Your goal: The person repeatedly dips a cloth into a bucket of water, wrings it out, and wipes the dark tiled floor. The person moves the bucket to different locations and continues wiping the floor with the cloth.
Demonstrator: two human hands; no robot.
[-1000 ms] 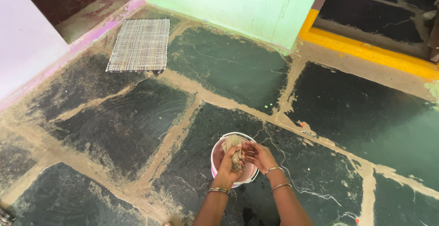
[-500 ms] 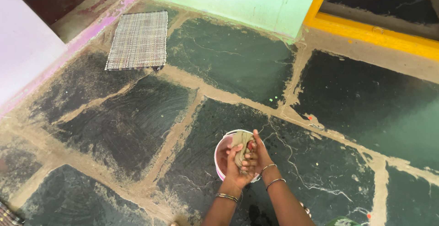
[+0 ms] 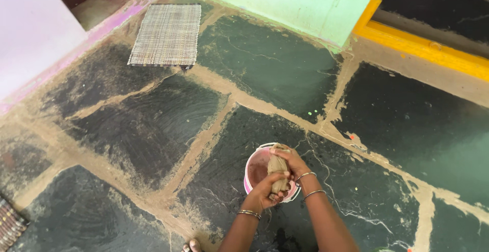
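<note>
**Q:** Looking down from the head camera, what are the hands doing?

**A:** Both hands are gripping a twisted, tan, wet-looking cloth right over a small pink bucket. The left hand is clamped around the lower end, and the right hand is closed on the upper end, so the two hands are close together with the cloth bunched into a tight roll between them. Thin bangles are showing on both wrists.

**Q:** Where is the bucket sitting?

**A:** It is standing on a dark stone slab floor with sandy joints, directly under the cloth.

**Q:** How far along does the work seem?

**A:** As a judgement only: the cloth is looking tightly wrung, yet it is being held over the bucket, and dusty streaks are lying across several slabs, so much of the floor seems unwiped.

**Q:** Anything else around?

**A:** A woven mat is lying well apart, near a green wall and a yellow threshold.
</note>
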